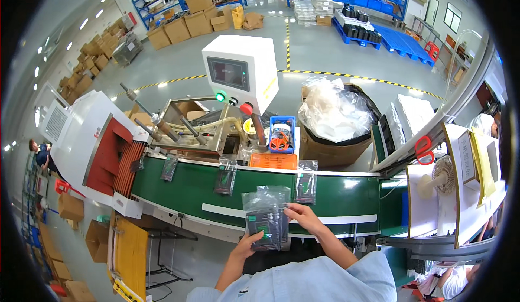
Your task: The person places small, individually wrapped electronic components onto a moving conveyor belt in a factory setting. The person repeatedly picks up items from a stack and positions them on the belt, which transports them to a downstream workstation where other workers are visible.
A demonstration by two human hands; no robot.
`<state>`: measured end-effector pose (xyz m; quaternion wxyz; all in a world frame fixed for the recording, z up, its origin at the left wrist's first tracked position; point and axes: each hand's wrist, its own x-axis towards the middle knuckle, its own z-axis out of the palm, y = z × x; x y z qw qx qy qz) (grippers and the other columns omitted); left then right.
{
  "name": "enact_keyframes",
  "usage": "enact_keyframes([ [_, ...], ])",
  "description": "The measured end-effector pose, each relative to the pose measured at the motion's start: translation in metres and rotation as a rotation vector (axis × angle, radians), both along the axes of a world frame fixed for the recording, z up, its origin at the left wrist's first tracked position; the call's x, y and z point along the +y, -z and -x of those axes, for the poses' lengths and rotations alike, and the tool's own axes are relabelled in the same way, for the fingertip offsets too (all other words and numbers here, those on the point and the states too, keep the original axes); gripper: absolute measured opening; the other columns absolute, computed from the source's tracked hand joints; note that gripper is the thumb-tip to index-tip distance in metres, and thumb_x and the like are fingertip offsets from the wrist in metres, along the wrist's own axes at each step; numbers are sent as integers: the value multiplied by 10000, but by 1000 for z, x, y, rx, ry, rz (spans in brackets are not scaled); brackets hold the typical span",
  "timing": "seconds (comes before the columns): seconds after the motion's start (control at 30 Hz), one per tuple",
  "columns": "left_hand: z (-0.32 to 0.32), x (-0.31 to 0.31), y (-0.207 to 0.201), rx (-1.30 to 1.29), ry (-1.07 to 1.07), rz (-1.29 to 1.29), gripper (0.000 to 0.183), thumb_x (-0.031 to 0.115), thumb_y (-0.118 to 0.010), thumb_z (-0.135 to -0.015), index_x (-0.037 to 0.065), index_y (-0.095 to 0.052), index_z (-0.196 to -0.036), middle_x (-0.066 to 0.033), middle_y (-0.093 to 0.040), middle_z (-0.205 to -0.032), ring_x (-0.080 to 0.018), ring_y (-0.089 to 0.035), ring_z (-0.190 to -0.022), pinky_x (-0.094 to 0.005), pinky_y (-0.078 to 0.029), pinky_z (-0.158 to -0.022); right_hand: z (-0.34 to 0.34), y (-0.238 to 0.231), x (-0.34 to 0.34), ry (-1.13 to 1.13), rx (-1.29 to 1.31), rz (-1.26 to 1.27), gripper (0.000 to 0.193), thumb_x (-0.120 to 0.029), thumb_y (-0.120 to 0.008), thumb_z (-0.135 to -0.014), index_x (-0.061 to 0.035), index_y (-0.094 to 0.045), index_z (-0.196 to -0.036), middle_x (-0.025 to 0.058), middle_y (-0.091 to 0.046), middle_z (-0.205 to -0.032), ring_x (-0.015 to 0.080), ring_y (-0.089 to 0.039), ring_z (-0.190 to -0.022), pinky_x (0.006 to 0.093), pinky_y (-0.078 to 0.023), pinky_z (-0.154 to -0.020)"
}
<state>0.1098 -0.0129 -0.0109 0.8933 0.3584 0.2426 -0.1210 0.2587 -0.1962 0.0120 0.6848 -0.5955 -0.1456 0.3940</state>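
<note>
My left hand (250,244) grips the lower edge of a clear plastic bag (265,213) holding a dark flat part with a green patch. At the bag's right side, my right hand (305,216) pinches it. I hold the bag over the near edge of a green conveyor belt (184,188). Three similar bagged parts lie on the belt: one at the left (169,167), one in the middle (226,177), one at the right (306,183).
A white machine with a red opening (103,150) takes the belt's left end. Behind the belt stand a white control box with a screen (241,72), an orange tray (273,161), and a bin lined with plastic (336,123). A small fan (441,174) and red scissors (423,149) are at right.
</note>
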Motion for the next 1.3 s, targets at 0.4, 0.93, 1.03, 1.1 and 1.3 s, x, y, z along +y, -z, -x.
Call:
enact_keyframes([
  [0.4, -52, -34, -18, -69, 85, 131, 364, 155, -544, -840, 14, -453, -1163, -114, -577, -1041, -237, -588, -922, -396, -482, -812, -4, -15, -71, 211, -187, 152, 200, -148, -568, -832, 4, -594, -959, -19, -552, -759, 55, -479, -674, 210, -407, -618],
  [0.93, -64, -8, -28, -203, -199, 235, 677, 339, -582, -762, -10, -325, -1281, -258, -433, -1230, -413, -446, -1113, -570, -337, -932, -155, 139, -218, 868, -352, 601, 216, -174, -588, -781, 5, -652, -882, 31, -619, -725, 110, -539, -674, 255, -415, -626],
  [1.03, -47, -8, -20, -181, -124, 269, 714, 349, -574, -769, -20, -275, -1303, -279, -411, -1236, -458, -431, -1105, -568, -332, -938, -170, 157, -202, 892, -380, 726, 231, -208, -593, -765, -22, -660, -885, 93, -642, -743, 175, -590, -706, 305, -439, -671],
  [1.1, -37, -10, -10, -137, -119, 281, 715, 347, -574, -771, -17, -271, -1306, -280, -401, -1245, -460, -427, -1108, -563, -331, -941, -171, 162, -184, 929, -443, 787, 235, -249, -571, -771, -57, -666, -867, 170, -633, -749, 270, -615, -706, 359, -450, -686],
  [1.3, -17, -20, -9, 19, -219, 331, 375, 212, -584, -788, 20, -518, -1103, -135, -591, -1065, -293, -570, -984, -477, -423, -884, -167, 174, -165, 928, -571, 1053, 289, -321, -525, -791, -63, -654, -815, 224, -574, -762, 378, -553, -730, 443, -432, -678],
])
